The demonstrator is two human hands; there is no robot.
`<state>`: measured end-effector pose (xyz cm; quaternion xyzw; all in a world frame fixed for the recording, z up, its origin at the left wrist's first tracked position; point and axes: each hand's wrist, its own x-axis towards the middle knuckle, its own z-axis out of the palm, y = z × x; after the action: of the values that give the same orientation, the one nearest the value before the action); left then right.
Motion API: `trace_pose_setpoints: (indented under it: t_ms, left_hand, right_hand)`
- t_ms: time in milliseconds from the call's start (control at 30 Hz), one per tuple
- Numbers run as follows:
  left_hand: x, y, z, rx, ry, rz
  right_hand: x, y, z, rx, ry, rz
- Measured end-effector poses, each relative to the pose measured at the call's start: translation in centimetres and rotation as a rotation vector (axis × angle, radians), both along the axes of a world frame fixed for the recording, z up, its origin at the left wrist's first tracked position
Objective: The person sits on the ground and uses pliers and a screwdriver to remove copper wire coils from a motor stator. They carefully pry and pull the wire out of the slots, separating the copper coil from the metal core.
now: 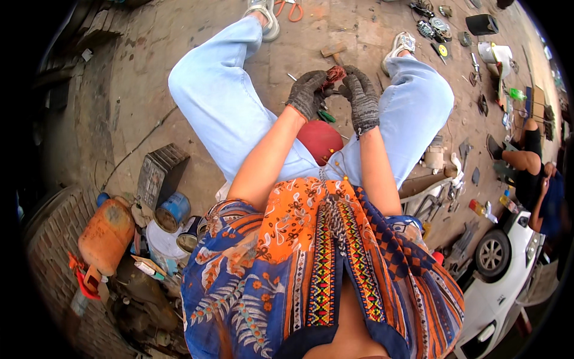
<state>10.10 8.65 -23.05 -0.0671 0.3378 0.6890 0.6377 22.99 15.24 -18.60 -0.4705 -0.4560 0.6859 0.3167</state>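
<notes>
Both my hands wear dark grey knit gloves and meet in front of me between my knees. My left hand [307, 93] is closed on the near left side of a bundle of reddish, copper-coloured wire [336, 74]. Against its right side, my right hand [360, 96] is closed too, fingers curled over the bundle. Something dark shows just under the wire, too small to make out. Below the hands lies a green-handled tool [325, 116], partly hidden. A hammer [333, 51] with a wooden part rests on the ground just beyond my fingers.
A rounded red object [320, 142] sits between my thighs. Orange-handled scissors [292, 9] lie by my left shoe. Metal parts [439, 29] are strewn at the far right. Cans [172, 212] and an orange tank [107, 228] stand left. A person [531, 157] sits near a white car [496, 287] at right.
</notes>
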Motion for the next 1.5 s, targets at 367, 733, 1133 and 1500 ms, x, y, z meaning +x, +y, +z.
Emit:
trace_pose_setpoints:
  t_ms: [367,733,1133,1500]
  left_hand:
    - [-1.5,-0.6,-0.8,0.022,0.17,-0.304]
    - [-1.4,-1.1,-5.2,0.239,1.366,-0.201]
    - [0.7,-1.4,0.1,0.047,1.532,-0.503]
    - [0.1,-2.4,1.4,0.101,1.294,-0.612]
  right_hand:
    - [1.1,0.5,1.1,0.091,-0.339,0.47]
    - [1.2,-1.3,-1.5,0.618,-0.436,0.608]
    - [0.6,-1.3,-3.6,-0.072,-0.193,-0.135]
    - [1.0,-0.8,-3.2,-0.295,0.081,-0.242]
